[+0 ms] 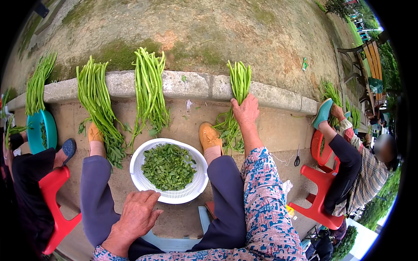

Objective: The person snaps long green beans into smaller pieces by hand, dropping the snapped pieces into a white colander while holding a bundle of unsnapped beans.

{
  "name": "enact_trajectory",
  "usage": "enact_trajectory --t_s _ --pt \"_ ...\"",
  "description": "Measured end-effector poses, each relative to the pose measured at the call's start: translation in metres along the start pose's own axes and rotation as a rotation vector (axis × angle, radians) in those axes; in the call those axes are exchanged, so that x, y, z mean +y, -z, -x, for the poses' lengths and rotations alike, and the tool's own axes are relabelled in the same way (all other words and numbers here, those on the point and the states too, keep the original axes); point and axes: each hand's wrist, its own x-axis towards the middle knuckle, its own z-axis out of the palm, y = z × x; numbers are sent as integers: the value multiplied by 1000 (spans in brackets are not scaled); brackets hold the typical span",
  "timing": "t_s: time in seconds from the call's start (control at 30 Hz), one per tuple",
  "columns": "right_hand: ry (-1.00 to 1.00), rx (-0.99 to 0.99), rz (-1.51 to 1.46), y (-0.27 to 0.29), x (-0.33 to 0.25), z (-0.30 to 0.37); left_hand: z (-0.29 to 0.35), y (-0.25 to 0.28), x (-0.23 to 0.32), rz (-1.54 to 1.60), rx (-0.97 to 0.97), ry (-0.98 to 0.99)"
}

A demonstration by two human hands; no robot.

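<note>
My right hand grips a bunch of long green leafy stems, which lies across the stone curb with its leafy end toward me. Above my lap, my left hand is loosely bent with the thumb apart, and nothing shows in it. Just beyond it, a white plastic colander basket stands on the ground between my feet. Picked green leaves are heaped inside the basket. Two more stem bunches lean over the curb to the left, one in the middle and one farther left.
The stone curb runs across in front of my feet. Black-handled scissors and white string lie at the right. People sit on red stools at both sides, with a teal basin at left and a red basin at right.
</note>
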Motion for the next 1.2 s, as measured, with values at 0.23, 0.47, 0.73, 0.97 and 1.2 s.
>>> enact_trajectory --t_s 0.23,0.47,0.73,0.97,1.2 --pt "38 -6 -37 24 2 -4 0 1 1 20 0 0" --pt "145 41 -319 8 18 -22 -1 1 2 6 -6 1" --pt "136 23 -306 16 9 -14 -1 1 1 4 0 9" --pt "50 36 -497 4 21 -29 -2 -1 0 6 -5 1" --pt "35 70 -535 -6 26 -37 -1 -1 0 -3 2 -3"
